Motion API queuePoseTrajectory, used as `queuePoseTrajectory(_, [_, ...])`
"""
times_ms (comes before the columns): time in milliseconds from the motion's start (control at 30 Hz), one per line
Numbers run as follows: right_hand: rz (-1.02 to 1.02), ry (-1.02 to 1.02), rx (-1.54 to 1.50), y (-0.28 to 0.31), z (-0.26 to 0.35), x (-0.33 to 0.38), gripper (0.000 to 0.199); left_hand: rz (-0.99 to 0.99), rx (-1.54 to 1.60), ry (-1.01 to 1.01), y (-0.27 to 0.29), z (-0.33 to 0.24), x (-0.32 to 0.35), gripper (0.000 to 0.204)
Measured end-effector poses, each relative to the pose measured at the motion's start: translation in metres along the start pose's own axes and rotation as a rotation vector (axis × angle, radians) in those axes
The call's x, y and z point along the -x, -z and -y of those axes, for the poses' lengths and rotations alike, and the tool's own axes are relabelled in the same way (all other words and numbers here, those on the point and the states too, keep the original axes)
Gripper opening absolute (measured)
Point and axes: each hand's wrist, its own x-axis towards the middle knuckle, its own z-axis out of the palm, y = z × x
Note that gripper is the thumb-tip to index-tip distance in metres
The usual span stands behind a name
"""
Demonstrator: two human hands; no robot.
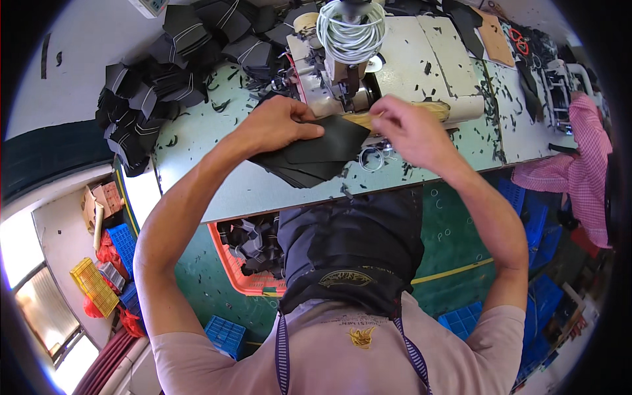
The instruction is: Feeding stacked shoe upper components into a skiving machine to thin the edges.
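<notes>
Dark apron (352,253) nearest lens | left hand (280,125) pinched on black fabric piece (329,141), atop stack on desk (257,191) by sewing machine (342,59) | right hand (408,128) pinched shut, contents unclear | risk: fingers near needle, stack slipping off edge
</notes>
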Motion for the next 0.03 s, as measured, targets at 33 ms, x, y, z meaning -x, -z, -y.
queuePoseTrajectory(33, [-0.109, 0.064, 0.157, 0.0081, -0.0026, 0.0020, 0.033, 0.019, -0.048, 0.012, 0.0042, 0.0015, -0.0037, 0.030])
